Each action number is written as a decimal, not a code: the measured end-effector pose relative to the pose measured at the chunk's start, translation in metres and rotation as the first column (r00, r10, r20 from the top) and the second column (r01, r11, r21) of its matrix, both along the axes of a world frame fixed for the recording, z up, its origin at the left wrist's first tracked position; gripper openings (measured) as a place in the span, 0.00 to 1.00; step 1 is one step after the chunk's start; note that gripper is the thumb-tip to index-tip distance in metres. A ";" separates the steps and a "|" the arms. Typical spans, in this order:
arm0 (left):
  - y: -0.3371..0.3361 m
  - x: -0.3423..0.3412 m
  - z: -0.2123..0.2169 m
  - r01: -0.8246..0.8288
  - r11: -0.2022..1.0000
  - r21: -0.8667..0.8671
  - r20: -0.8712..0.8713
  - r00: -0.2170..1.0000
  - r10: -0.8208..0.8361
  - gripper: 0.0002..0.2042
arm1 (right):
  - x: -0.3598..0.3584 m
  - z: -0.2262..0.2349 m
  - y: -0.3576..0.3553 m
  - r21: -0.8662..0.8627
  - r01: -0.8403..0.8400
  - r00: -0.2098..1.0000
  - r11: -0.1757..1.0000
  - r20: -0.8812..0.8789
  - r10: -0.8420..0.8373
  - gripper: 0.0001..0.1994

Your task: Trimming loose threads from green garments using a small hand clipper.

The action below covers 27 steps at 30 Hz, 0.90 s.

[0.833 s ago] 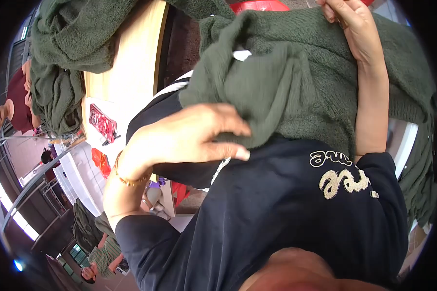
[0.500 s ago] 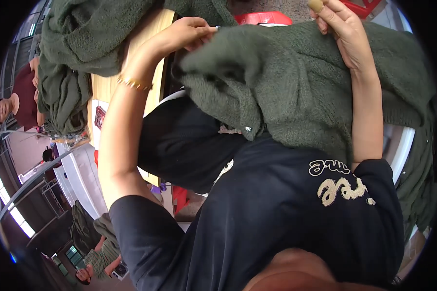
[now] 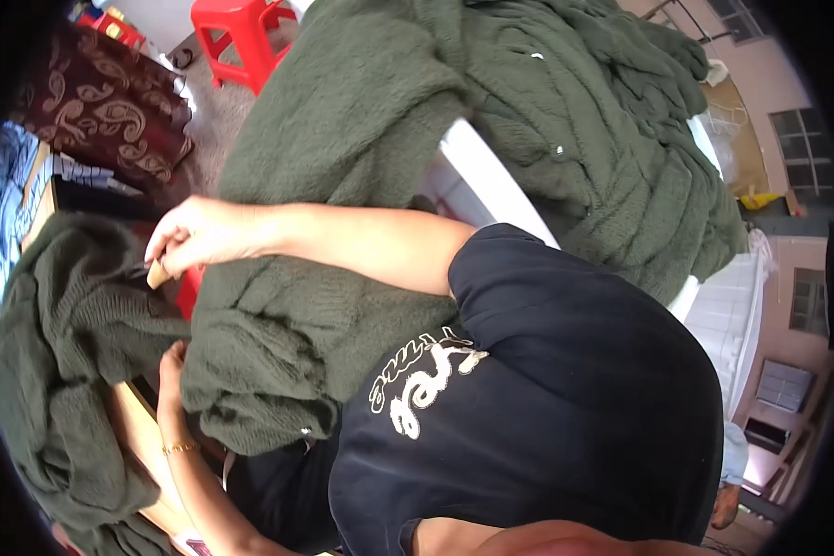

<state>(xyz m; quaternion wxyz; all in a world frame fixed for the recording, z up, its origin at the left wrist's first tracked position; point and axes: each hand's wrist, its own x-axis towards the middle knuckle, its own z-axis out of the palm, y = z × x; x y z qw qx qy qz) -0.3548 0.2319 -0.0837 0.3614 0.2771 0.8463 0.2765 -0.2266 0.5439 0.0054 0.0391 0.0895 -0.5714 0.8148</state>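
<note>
1. Since half a second ago, the view has swung round and the right hand (image 3: 204,230) has moved across to the left, beside the green knit heap (image 3: 51,371) on the wooden table (image 3: 139,428).
2. Its fingers are curled close together, with a tan finger cot (image 3: 158,274) on one tip; I cannot tell whether they grip anything.
3. Bracelet (image 3: 182,448) on its wrist, the left hand (image 3: 170,372) is lower, at the left edge of the dark green knit garment (image 3: 269,361); its grip is hidden.
4. That garment lies bunched across the lap.
5. More green knitwear (image 3: 612,176) is piled at right; a red plastic stool (image 3: 233,37) stands beyond.
</note>
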 end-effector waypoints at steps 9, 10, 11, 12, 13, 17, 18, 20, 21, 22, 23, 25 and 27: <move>0.017 0.015 0.142 -0.053 0.933 0.357 -0.450 0.865 0.222 0.09 | 0.021 0.022 0.013 0.089 0.138 0.982 0.986 0.117 -0.148 0.16; 0.002 0.013 0.166 -0.034 0.904 0.425 -0.561 0.774 0.293 0.08 | 0.020 0.023 0.017 -0.046 0.128 0.985 0.991 0.126 -0.121 0.17; 0.006 0.022 0.201 -0.045 0.889 0.456 -0.642 0.675 0.363 0.05 | 0.020 0.024 0.025 -0.111 0.123 0.987 0.986 0.119 -0.110 0.18; -0.008 0.017 0.213 -0.029 0.857 0.514 -0.703 0.559 0.440 0.04 | 0.025 0.023 0.036 -0.144 0.109 0.990 0.984 0.107 -0.094 0.19; -0.026 0.015 0.238 -0.035 0.782 0.622 -0.634 0.564 0.529 0.06 | 0.024 0.024 0.034 -0.151 0.096 0.993 0.984 0.085 -0.084 0.20; -0.093 0.079 0.301 -0.104 0.495 0.863 -0.413 0.420 0.808 0.09 | 0.025 0.021 0.015 -0.194 0.011 0.996 0.981 0.092 0.007 0.22; -0.077 0.092 0.291 -0.096 0.545 0.833 -0.454 0.445 0.772 0.08 | 0.026 0.021 0.018 -0.187 0.041 0.993 0.982 0.114 -0.020 0.23; -0.040 0.156 0.283 -0.328 0.747 0.578 -0.656 0.357 0.665 0.12 | 0.032 0.012 0.028 -0.133 0.102 0.984 0.986 0.156 -0.081 0.24; -0.050 0.171 0.271 -0.004 0.895 0.445 -0.842 0.338 0.420 0.15 | 0.030 0.010 0.033 -0.127 0.061 0.986 0.990 0.163 -0.040 0.25; -0.048 0.190 0.254 0.109 0.894 0.434 -0.858 0.354 0.373 0.14 | 0.027 0.003 0.037 -0.164 0.010 0.990 0.986 0.143 0.014 0.26; -0.051 0.213 0.231 0.046 0.900 0.434 -0.804 0.472 0.363 0.13 | 0.021 -0.004 0.038 -0.073 0.018 0.985 0.997 0.174 -0.005 0.25; -0.058 0.251 0.200 -0.047 0.911 0.410 -0.724 0.590 0.357 0.11 | 0.021 0.001 0.040 -0.007 0.026 0.990 1.000 0.137 -0.025 0.23; -0.054 0.290 0.168 -0.194 0.898 0.395 -0.639 0.645 0.420 0.12 | 0.037 0.018 0.018 0.039 0.106 0.979 0.994 0.170 -0.111 0.20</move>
